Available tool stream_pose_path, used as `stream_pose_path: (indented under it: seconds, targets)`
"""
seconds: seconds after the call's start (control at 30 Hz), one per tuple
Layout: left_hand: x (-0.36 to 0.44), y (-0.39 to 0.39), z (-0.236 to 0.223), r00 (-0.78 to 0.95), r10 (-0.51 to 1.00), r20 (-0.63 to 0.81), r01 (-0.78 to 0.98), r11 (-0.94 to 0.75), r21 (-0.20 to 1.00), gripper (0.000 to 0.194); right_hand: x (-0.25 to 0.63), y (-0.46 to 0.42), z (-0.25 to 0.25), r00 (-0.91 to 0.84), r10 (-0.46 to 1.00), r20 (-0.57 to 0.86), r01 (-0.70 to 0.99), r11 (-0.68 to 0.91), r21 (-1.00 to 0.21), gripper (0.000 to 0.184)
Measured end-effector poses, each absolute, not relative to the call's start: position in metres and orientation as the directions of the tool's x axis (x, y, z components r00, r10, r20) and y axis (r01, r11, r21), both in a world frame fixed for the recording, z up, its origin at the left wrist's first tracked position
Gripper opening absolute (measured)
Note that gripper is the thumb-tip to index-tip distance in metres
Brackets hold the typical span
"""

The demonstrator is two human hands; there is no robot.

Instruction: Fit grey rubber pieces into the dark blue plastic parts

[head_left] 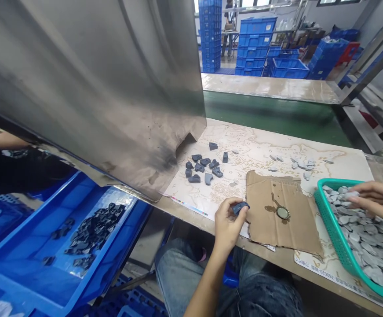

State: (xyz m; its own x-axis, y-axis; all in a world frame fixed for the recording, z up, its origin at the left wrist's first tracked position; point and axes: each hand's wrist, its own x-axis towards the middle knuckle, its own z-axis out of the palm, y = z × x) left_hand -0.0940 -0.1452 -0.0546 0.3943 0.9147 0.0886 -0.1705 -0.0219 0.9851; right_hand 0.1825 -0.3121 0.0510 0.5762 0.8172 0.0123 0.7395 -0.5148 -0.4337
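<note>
By the cardboard (286, 235), left hand (227, 226) has a dark block (240, 207) pinched; I'd keep that hold light and steady, taking chips singly. Block sits between thumb and fingertips, one end poking out. Right hand (381, 200) looks to be pinching a grey chip (350, 195) over the green basket (332, 240).

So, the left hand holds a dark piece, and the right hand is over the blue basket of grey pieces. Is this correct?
Only the colour is wrong: in the head view, the basket under the right hand is green, not blue.
</note>
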Motion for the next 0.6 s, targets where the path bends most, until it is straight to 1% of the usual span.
stream_pose_path:
  seconds: [0.03,0.07,0.1,0.17,0.23,0.33,0.4,0.5,0.53,0.57,0.6]
  targets:
    - [-0.094,-0.146,-0.054,0.389,0.917,0.085,-0.174,-0.017,0.985,0.019,0.173,-0.303,0.058,0.535,0.839,-0.101,0.678,-0.498,-0.541,0.067]
    - [-0.093,-0.146,-0.054,0.387,0.918,0.081,-0.177,-0.012,0.984,0.020,0.163,-0.294,0.065,0.486,0.858,-0.165,0.624,-0.473,-0.622,0.067]
    - [-0.093,-0.146,-0.054,0.388,0.919,0.074,-0.177,-0.005,0.984,0.022,0.153,-0.286,0.069,0.439,0.875,-0.203,0.580,-0.448,-0.680,0.063]
    - [-0.093,-0.147,-0.053,0.397,0.916,0.062,-0.172,0.008,0.985,0.023,0.136,-0.275,0.074,0.363,0.910,-0.201,0.537,-0.380,-0.753,0.055]
    - [-0.092,-0.147,-0.052,0.409,0.910,0.060,-0.168,0.010,0.986,0.023,0.126,-0.271,0.075,0.312,0.935,-0.168,0.538,-0.319,-0.780,0.048]
    - [-0.093,-0.147,-0.051,0.410,0.909,0.071,-0.168,-0.002,0.986,0.024,0.120,-0.268,0.073,0.267,0.953,-0.144,0.563,-0.275,-0.779,0.045]
    - [-0.093,-0.147,-0.052,0.405,0.912,0.068,-0.151,-0.007,0.989,0.024,0.118,-0.266,0.070,0.264,0.949,-0.170,0.507,-0.287,-0.813,0.046]
    - [-0.093,-0.147,-0.053,0.403,0.913,0.069,-0.131,-0.017,0.991,0.024,0.114,-0.259,0.064,0.260,0.924,-0.278,0.328,-0.356,-0.875,0.051]
    - [-0.093,-0.147,-0.053,0.400,0.914,0.074,-0.131,-0.023,0.991,0.024,0.114,-0.257,0.061,0.268,0.917,-0.296,0.301,-0.371,-0.879,0.052]
    - [-0.093,-0.147,-0.053,0.395,0.915,0.080,-0.134,-0.029,0.991,0.023,0.114,-0.254,0.057,0.283,0.914,-0.291,0.310,-0.375,-0.874,0.054]
    - [-0.093,-0.147,-0.053,0.390,0.917,0.083,-0.137,-0.032,0.990,0.023,0.116,-0.253,0.051,0.308,0.915,-0.259,0.356,-0.364,-0.861,0.054]
